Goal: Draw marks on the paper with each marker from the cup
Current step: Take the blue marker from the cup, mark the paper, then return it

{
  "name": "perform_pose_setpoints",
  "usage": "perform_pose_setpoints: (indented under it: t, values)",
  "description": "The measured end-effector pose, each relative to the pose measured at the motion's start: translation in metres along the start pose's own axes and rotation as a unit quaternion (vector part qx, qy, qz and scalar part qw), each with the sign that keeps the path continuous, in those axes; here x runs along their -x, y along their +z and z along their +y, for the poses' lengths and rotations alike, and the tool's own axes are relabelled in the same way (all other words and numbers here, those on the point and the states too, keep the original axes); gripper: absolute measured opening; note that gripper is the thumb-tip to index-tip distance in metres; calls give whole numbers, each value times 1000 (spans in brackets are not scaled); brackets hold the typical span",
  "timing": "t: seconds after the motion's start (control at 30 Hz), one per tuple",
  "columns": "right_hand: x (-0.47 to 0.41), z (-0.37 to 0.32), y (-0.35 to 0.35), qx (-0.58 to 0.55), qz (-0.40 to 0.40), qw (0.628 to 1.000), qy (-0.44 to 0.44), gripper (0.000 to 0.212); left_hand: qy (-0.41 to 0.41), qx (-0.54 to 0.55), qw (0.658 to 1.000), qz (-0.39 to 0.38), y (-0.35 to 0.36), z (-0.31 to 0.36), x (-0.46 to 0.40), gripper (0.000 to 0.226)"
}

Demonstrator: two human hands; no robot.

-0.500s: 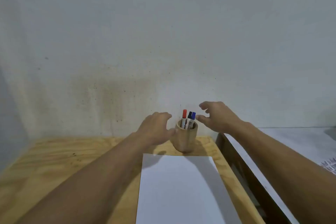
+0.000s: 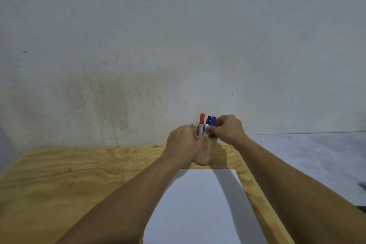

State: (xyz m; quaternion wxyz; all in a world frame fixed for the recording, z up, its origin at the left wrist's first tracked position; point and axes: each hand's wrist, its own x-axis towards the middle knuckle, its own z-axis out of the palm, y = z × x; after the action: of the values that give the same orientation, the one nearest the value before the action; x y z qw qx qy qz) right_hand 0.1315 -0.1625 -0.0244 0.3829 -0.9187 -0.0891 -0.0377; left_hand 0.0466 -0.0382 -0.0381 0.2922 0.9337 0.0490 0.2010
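Observation:
A wooden cup (image 2: 210, 151) stands at the back of the wooden table (image 2: 79, 184), against the wall. Three markers stick out of it: a red-capped one (image 2: 202, 118), a black-capped one (image 2: 208, 119) and a blue-capped one (image 2: 213, 120). My left hand (image 2: 184, 142) is wrapped around the cup's left side and hides part of it. My right hand (image 2: 229, 129) reaches in from the right, thumb and fingers pinched on the blue marker just below its cap. A blank white paper (image 2: 202, 204) lies in front of the cup, partly under my forearms.
The grey, stained wall (image 2: 178, 45) rises directly behind the cup. The table's right edge (image 2: 257, 190) runs close beside the paper, with a pale floor (image 2: 307, 154) beyond it. Bare wood stretches to the left of the paper.
Both hands have closed in: the left one, hovering open before, now grips the cup, and the right one has come down onto the blue marker.

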Motion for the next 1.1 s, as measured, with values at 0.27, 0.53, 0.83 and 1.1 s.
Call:
perform_pose_setpoints:
  t: [0.27,0.53,0.83,1.1]
  values:
    - [-1,-9,-11,-115,47,992,2,16,-34,46,998,17,5,-2,2,47]
    - [17,-50,-53,-180,77,968,-160,15,-52,150,987,16,-13,4,2,38]
    - [67,-55,-41,-152,-136,970,-135,15,-82,487,869,6,-79,-5,17,26]
    - [93,-55,0,-89,-187,966,-153,24,-115,491,863,15,-73,-45,44,13]
